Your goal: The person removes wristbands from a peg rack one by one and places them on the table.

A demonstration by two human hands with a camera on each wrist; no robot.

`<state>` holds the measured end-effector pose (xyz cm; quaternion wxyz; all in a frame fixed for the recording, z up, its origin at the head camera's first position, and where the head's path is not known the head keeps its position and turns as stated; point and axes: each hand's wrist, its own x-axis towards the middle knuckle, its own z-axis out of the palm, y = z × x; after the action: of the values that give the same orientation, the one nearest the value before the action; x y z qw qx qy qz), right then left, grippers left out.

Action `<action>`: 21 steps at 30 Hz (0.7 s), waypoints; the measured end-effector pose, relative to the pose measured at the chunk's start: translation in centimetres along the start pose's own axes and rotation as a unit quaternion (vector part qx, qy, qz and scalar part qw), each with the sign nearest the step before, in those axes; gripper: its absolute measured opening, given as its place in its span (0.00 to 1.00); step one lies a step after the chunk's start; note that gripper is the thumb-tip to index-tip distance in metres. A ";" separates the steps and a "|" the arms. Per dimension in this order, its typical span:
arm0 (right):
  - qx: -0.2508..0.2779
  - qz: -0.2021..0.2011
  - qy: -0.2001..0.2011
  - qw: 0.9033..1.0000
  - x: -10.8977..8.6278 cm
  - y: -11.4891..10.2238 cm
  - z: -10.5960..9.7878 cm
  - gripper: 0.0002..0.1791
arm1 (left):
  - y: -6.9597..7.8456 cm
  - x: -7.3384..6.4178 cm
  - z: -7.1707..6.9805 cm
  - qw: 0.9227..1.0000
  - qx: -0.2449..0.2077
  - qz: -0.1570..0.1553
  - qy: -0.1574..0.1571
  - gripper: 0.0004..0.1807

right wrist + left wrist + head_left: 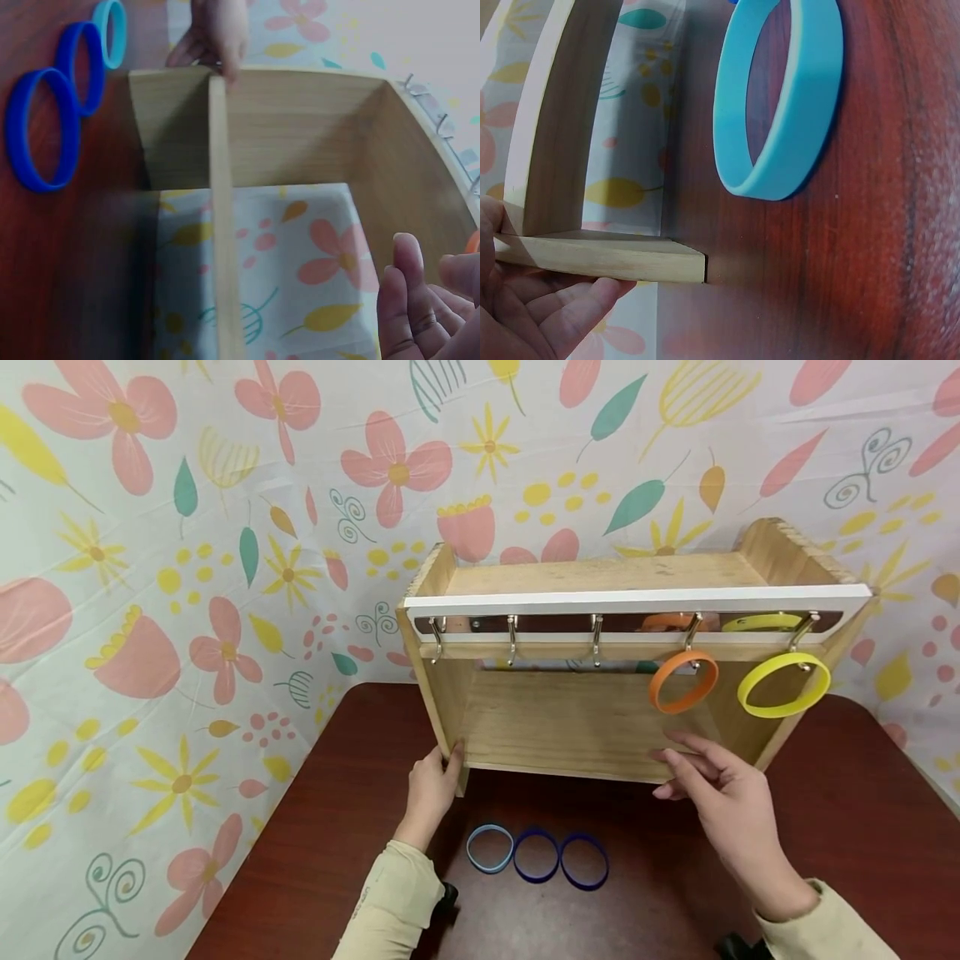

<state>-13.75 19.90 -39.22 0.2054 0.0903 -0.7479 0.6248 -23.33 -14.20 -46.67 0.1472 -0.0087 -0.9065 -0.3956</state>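
My left hand point(431, 793) grips the lower left side panel of a wooden shelf point(570, 722), thumb on the front edge. My right hand point(738, 814) holds nothing; its loosely bent fingers hover before the shelf, just below an orange silicone wristband point(657, 683). That band hangs on a metal hook, and a yellow wristband point(780, 712) hangs on the rightmost hook. On the table before the shelf lie a light blue wristband point(802, 112) and two dark blue wristbands, one in the middle point(536, 880) and one at the right point(588, 887), in a row.
Several metal hooks line a white-edged rail point(637, 602) on the shelf's upper front; the left three, such as the middle hook point(597, 639), carry no band. The dark red-brown table point(315, 860) stands against a flower-patterned cloth point(285, 510).
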 end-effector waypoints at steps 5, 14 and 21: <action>0.105 -0.016 0.003 0.994 0.8 -0.5 -0.2 0.17 | 0.0 0.0 0.1 1.000 -0.003 0.002 0.001 0.18; 0.075 -0.013 0.000 0.997 1.7 -1.6 -0.5 0.19 | 0.1 0.0 0.0 1.000 -0.005 0.007 0.003 0.18; 0.148 -0.015 0.006 0.989 2.2 -2.1 -0.3 0.20 | 0.1 0.0 0.0 1.000 -0.003 0.006 0.005 0.18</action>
<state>-14.84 20.00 -36.41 0.2041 0.1269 -0.6446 0.7258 -23.28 -14.11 -46.61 0.1544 -0.0125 -0.9043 -0.3977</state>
